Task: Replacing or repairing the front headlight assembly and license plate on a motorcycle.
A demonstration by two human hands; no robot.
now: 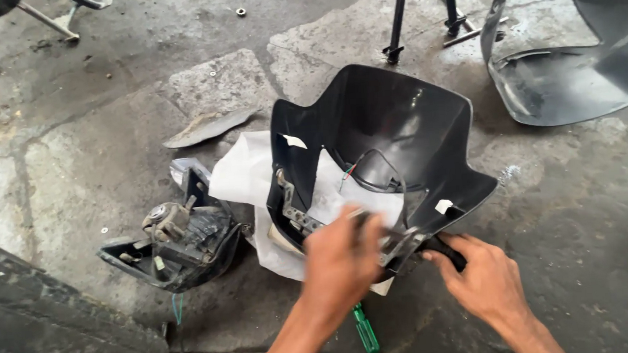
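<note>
The big black cover lies on the floor, at 12 o'clock from both hands. The left hand presses its lower edge; I cannot tell how wide that grip is. The right hand is closed around a black handle at 10 o'clock from it.

Flat daylight; soft shadows; faint sheen on black cowl; hands motion-blurred.

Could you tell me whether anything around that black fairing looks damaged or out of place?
Yes. Loose wires hang unconnected inside the black fairing that the left hand and right hand grip. A broken grey shard lies on the cracked concrete floor beyond it.
</note>
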